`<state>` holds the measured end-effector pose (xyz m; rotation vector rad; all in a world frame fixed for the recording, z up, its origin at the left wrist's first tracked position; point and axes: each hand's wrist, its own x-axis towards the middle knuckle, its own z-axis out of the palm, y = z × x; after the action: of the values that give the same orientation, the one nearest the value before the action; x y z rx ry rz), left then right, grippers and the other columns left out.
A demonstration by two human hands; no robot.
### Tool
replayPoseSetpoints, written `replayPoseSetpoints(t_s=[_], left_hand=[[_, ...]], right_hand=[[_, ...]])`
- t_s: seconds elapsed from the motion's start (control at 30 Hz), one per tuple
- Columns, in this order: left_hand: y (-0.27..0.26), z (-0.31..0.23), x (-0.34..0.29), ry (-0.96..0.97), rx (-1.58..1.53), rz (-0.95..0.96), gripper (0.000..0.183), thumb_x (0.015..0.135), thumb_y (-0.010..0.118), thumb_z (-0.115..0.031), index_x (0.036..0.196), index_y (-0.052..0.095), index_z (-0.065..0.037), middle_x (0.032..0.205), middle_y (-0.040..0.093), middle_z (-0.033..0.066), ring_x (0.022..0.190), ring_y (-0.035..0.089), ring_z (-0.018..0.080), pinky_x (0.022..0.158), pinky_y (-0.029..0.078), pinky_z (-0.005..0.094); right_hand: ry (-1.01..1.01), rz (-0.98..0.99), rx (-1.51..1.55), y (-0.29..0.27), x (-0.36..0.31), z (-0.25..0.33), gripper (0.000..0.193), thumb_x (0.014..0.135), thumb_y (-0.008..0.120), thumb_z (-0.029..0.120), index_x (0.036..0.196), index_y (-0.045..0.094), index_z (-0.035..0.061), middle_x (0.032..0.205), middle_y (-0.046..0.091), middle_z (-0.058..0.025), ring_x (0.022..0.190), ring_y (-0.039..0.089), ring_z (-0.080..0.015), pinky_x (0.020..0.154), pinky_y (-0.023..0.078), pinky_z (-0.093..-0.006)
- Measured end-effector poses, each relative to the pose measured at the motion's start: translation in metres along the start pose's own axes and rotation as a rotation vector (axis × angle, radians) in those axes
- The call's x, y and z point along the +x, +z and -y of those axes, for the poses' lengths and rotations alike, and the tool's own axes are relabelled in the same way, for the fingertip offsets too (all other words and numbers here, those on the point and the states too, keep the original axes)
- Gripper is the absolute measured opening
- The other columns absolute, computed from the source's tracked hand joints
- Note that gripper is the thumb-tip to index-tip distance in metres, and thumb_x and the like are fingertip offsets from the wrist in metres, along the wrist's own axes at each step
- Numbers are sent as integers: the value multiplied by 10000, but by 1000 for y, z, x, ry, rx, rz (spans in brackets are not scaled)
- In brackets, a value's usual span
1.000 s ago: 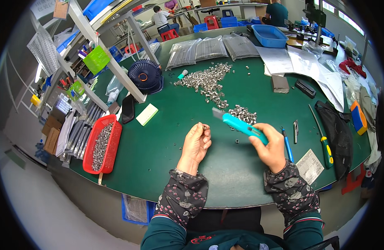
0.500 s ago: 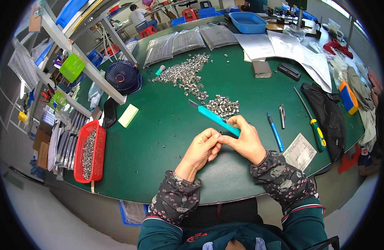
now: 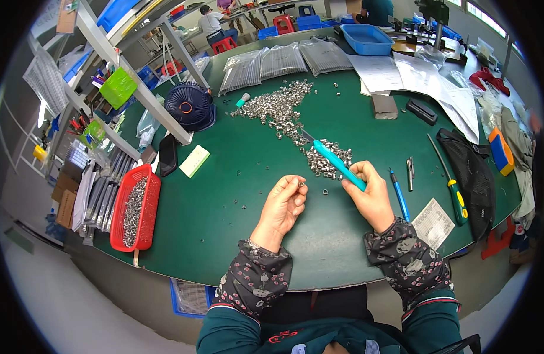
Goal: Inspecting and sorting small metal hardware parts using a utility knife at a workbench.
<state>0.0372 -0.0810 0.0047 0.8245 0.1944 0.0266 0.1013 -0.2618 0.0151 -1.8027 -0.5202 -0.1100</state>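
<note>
My left hand (image 3: 281,207) is closed in a pinch on a small metal ring (image 3: 301,184) above the green table (image 3: 254,230). Wrapped in my right hand (image 3: 372,197) is a teal-handled utility knife (image 3: 337,163), its blade pointing up and left. Beneath and beside the knife lies a small heap of short metal rings (image 3: 341,154). A single loose ring (image 3: 325,192) rests on the table between my hands. Farther back spreads a larger heap of similar metal rings (image 3: 272,106).
At the left stand a red basket (image 3: 156,203) of small metal parts and a blue fan (image 3: 188,106). A blue pen (image 3: 399,194), a metal pen (image 3: 410,174) and a screwdriver (image 3: 458,200) lie right of my right hand. Bags of thin rods (image 3: 283,62) line the back.
My hands, together before, have come apart. The right one has moved right with the knife; the left keeps its pinch, with a ring now visible. The whole view has shifted slightly.
</note>
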Motion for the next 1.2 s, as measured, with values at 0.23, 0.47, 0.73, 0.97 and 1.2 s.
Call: replayPoseSetpoints(t_s=[0.23, 0.47, 0.73, 0.97, 1.2], left_hand=[[-3, 2, 3, 10, 29, -11, 101, 865, 513, -178, 859, 524, -77, 735, 518, 24, 550, 438, 56, 402, 333, 157], [-5, 1, 4, 25, 18, 8, 87, 855, 531, -167, 871, 530, -82, 761, 541, 27, 561, 444, 57, 410, 342, 161], [-14, -12, 5, 149, -32, -64, 91, 849, 536, -125, 917, 535, -64, 806, 544, 25, 576, 452, 59, 415, 353, 161], [-20, -17, 7, 298, -9, -144, 71, 856, 524, -131, 879, 528, -64, 778, 533, 30, 554, 436, 77, 409, 334, 167], [-14, -15, 8, 369, 92, -158, 83, 861, 520, -135, 847, 495, -57, 734, 530, 35, 528, 453, 58, 380, 360, 169]], right_hand=[[-5, 26, 12, 0, 1, 0, 208, 723, 619, 77, 875, 487, 27, 679, 575, -70, 602, 557, -142, 567, 429, -274], [-19, 39, 7, 1, 1, -3, 227, 715, 636, 101, 869, 489, 23, 663, 564, -68, 594, 546, -141, 555, 422, -275], [-39, 110, 38, -11, 4, 5, 248, 722, 643, 195, 844, 521, 17, 640, 580, -72, 560, 526, -121, 505, 382, -270], [12, 273, -29, -15, 4, 9, 241, 709, 646, 241, 790, 567, 29, 609, 579, -81, 530, 518, -149, 494, 374, -292], [62, 327, -128, -16, 4, 13, 241, 702, 651, 218, 787, 568, 8, 606, 530, -68, 556, 467, -117, 509, 365, -274]])
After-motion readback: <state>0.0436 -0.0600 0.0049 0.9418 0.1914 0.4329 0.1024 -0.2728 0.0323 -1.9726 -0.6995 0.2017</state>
